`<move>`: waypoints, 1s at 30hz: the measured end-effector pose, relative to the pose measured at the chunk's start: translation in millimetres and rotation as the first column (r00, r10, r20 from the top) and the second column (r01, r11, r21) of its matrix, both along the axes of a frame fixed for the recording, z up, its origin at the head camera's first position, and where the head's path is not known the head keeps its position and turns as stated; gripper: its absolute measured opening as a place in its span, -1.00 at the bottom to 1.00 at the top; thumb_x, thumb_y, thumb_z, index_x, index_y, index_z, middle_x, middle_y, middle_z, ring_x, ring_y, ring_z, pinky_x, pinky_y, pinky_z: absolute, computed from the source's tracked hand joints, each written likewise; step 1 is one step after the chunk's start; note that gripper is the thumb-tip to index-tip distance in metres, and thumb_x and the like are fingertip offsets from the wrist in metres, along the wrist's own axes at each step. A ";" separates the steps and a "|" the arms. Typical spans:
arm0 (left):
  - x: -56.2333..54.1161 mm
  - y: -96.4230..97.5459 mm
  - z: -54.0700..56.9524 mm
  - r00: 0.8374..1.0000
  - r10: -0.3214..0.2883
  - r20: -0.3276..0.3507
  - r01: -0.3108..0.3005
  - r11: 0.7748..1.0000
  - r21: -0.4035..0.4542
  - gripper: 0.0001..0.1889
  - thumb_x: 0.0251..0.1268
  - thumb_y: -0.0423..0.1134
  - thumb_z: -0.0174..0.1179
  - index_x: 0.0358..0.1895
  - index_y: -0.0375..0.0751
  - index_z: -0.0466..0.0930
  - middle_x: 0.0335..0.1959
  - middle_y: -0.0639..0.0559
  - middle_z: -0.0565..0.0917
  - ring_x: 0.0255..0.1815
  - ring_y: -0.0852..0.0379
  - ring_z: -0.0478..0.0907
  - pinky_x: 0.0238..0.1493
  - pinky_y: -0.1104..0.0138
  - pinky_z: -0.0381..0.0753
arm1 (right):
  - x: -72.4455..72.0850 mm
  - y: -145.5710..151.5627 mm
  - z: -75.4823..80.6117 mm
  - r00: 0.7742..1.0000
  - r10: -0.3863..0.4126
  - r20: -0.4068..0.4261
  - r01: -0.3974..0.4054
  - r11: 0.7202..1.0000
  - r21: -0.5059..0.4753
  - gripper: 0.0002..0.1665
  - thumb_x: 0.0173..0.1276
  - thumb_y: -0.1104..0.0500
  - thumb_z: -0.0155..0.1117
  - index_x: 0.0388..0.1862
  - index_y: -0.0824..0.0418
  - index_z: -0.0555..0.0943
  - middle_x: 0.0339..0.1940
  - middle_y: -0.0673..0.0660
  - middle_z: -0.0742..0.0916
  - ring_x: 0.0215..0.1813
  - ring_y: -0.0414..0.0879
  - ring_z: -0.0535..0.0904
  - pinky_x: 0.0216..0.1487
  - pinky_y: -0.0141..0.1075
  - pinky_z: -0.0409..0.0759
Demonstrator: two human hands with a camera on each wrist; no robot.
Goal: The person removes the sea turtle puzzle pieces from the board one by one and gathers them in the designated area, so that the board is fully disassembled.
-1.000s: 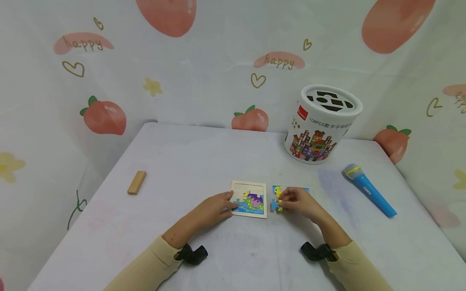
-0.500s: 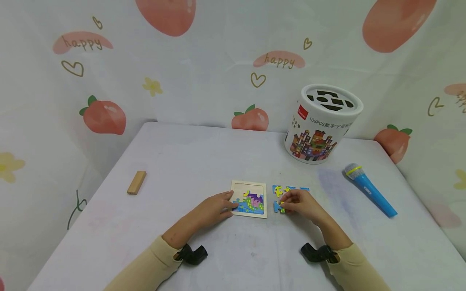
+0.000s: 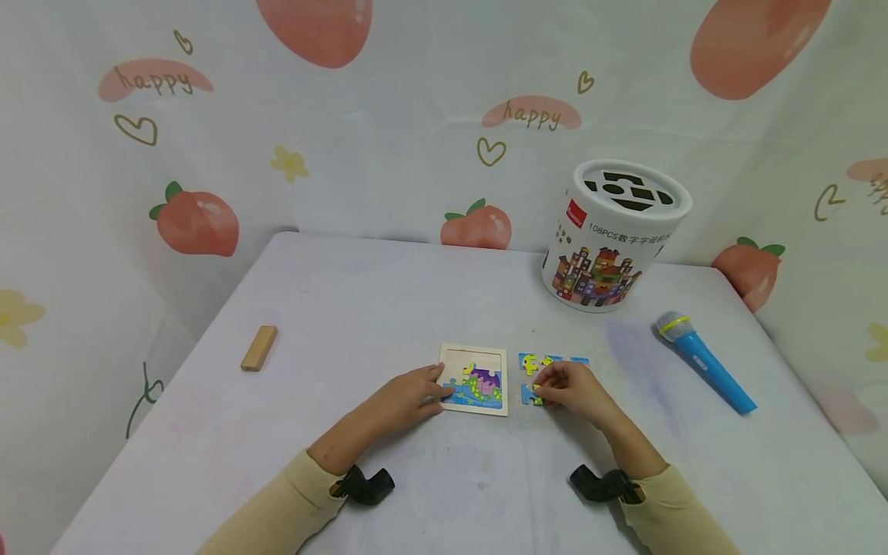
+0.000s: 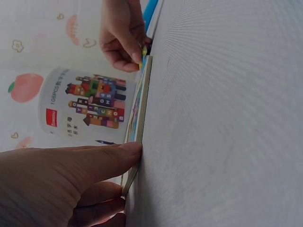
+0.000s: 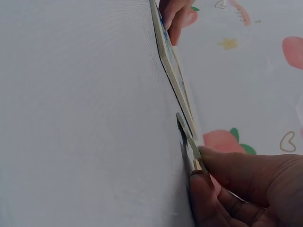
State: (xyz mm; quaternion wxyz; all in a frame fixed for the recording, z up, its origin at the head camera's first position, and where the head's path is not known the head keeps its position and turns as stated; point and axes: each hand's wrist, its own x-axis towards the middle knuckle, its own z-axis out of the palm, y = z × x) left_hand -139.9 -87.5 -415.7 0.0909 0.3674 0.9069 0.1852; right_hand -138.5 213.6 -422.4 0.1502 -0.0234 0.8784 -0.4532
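A square wooden puzzle board lies mid-table, its lower part filled with blue, purple and green pieces. At its left edge my left hand holds it, the thumb on the rim and the other fingers against the side. Just right of the board, my right hand pinches a blue and yellow puzzle piece between thumb and forefinger. The right wrist view shows this piece edge-on, tilted, beside the board. Loose puzzle pieces lie beyond the right hand, partly covered by it.
A tall white block bucket stands at the back right. To the right lies a blue toy microphone, and a small wooden block is at the left. A printed curtain hangs behind the table.
The pinched puzzle piece shifted slightly right, away from the board, in the first half second, and its angle changed a little. My left hand has kept its place on the board.
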 end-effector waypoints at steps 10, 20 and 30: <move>-0.5 -1.0 -0.8 1.000 0.003 0.005 -0.003 1.000 -0.003 -0.65 0.24 -0.22 0.19 0.09 -0.24 0.59 0.31 -0.32 0.35 0.36 -0.16 0.29 0.29 0.07 0.35 | 0.2 -6.4 1.7 0.998 -0.010 -0.057 0.016 0.994 0.111 -0.90 0.22 0.30 0.28 -0.32 0.33 0.58 -0.48 0.08 0.62 -0.46 -0.17 0.48 -0.47 -0.41 0.54; -0.2 -1.4 0.7 1.000 0.008 0.021 -0.008 1.000 0.002 -0.64 0.25 -0.22 0.19 0.09 -0.25 0.58 0.32 -0.32 0.33 0.37 -0.16 0.28 0.31 0.08 0.33 | 1.7 -10.4 4.5 0.993 -0.006 -0.119 0.031 0.979 0.202 -0.87 0.18 0.26 0.34 -0.37 0.30 0.58 -0.51 0.06 0.59 -0.45 -0.17 0.41 -0.48 -0.43 0.38; 0.0 -0.8 -0.5 1.000 -0.008 0.013 0.007 1.000 0.015 -0.64 0.25 -0.24 0.19 0.09 -0.27 0.58 0.31 -0.34 0.34 0.37 -0.17 0.28 0.30 0.07 0.34 | 1.2 -2.6 1.4 0.993 0.027 -0.113 -0.007 0.985 0.174 -0.81 0.12 0.23 0.39 -0.35 0.30 0.59 -0.51 0.07 0.58 -0.47 -0.17 0.44 -0.50 -0.44 0.44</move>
